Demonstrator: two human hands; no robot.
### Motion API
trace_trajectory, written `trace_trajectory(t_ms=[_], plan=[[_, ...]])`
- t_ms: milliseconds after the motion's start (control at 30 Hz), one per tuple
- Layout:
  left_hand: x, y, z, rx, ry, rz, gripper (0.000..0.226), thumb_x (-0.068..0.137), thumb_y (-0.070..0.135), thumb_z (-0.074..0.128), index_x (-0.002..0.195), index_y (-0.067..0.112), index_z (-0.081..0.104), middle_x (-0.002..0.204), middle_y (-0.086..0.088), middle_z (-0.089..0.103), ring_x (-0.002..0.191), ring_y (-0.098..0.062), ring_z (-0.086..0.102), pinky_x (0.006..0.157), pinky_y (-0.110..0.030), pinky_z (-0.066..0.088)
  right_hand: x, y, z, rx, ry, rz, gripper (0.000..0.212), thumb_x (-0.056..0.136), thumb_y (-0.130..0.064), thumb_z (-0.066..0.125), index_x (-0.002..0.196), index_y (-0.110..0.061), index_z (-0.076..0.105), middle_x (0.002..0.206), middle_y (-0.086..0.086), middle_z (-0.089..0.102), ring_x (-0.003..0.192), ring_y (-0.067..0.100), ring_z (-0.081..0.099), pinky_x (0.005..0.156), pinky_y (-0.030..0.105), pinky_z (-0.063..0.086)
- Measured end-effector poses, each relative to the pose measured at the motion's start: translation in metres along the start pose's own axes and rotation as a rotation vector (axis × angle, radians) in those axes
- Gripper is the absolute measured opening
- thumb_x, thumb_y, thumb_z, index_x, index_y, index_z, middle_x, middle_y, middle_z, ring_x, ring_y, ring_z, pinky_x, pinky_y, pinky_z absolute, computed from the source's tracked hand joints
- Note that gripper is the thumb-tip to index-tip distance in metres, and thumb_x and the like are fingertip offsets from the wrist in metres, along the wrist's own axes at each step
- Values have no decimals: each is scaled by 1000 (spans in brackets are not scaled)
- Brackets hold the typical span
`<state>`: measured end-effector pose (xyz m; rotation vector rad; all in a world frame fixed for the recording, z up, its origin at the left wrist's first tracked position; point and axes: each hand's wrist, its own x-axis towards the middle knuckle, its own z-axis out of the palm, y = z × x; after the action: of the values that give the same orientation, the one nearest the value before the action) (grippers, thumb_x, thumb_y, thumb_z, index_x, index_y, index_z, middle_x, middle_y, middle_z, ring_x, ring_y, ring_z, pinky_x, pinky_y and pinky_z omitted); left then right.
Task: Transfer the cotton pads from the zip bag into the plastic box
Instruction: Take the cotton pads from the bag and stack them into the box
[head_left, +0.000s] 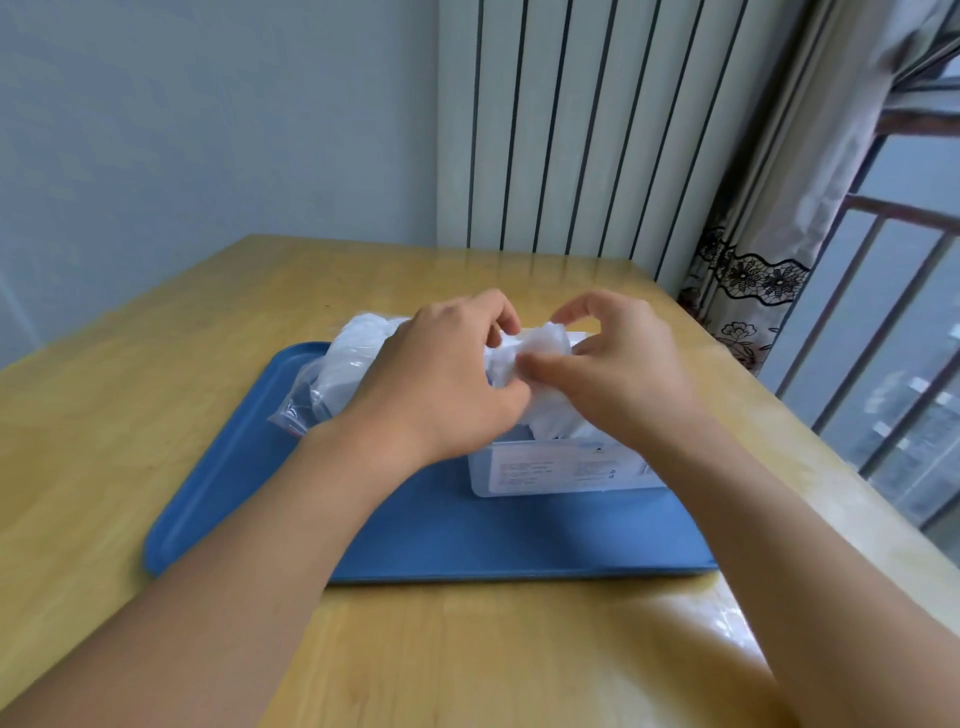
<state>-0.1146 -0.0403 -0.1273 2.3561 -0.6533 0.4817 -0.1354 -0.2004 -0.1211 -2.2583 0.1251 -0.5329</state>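
Directly above the plastic box (561, 467), both hands meet on one bunch of cotton pads (537, 353), and that bunch hangs straight over the opening it has to go into. The left hand (441, 384) comes in from the zip bag side, its fingers (501, 317) curled over the top of the bunch, while the right hand (623, 374) pinches the same white mass between thumb and forefinger, the other fingers arched above it. Neither hand is clearly nearer; they share the grip, so the coming move looks like a short push straight down rather than a carry sideways.

The box stands on the blue tray (218, 467) with its long axis running left to right, its printed front wall facing the person. More white material (558, 421) appears to reach down from the held bunch to the box's rim, though the blur makes it hard to say whether this is pads already inside or the lower part of the same handful.

The zip bag (332, 374) lies just beside the box on the tray, to its left, still bulging with white pads behind clear, crinkled film. The pads look soft, crumpled and loosely massed, not a neat stack. The tray rests on the wooden tabletop (104, 395).
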Motion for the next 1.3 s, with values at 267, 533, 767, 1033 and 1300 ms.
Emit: trace_trajectory(t_ms=[267, 533, 767, 1033, 1300], plan=[[-3, 2, 10, 44, -80, -38, 27, 72, 41, 75, 96, 34, 65, 77, 14, 68, 81, -11, 64, 76, -35, 55, -1, 0, 12, -153, -32, -40, 58, 67, -33, 86, 118, -16, 65, 90, 3, 70, 76, 19, 66, 55, 26, 47], [-5, 3, 10, 187, -222, -54, 42, 88, 44, 57, 129, 36, 56, 111, 10, 68, 111, -21, 57, 91, -39, 50, 3, 3, -6, -29, -140, -47, 42, 76, -14, 84, 115, -19, 69, 104, -1, 70, 64, 11, 61, 43, 23, 49], [-7, 4, 8, 303, -282, -14, 28, 90, 36, 48, 115, 25, 51, 108, 2, 69, 102, -31, 60, 87, -43, 50, 0, -4, -18, -91, -276, -88, 15, 80, -8, 62, 73, -11, 75, 62, 2, 73, 54, 15, 68, 45, 21, 46], [-5, -1, 9, 364, -390, 56, 26, 93, 30, 37, 84, 20, 59, 92, -5, 60, 95, -28, 53, 78, -34, 33, -8, -1, -7, -349, -551, -144, 25, 92, -15, 54, 83, 4, 68, 59, 5, 39, 49, 11, 29, 41, 18, 27], [-3, -2, 9, 355, -379, 36, 31, 93, 33, 37, 65, 23, 46, 89, -6, 55, 93, -28, 51, 76, -33, 33, -4, -4, -12, -213, -374, -247, 21, 87, -11, 60, 89, -25, 75, 55, 6, 62, 42, 10, 42, 43, 22, 35]])
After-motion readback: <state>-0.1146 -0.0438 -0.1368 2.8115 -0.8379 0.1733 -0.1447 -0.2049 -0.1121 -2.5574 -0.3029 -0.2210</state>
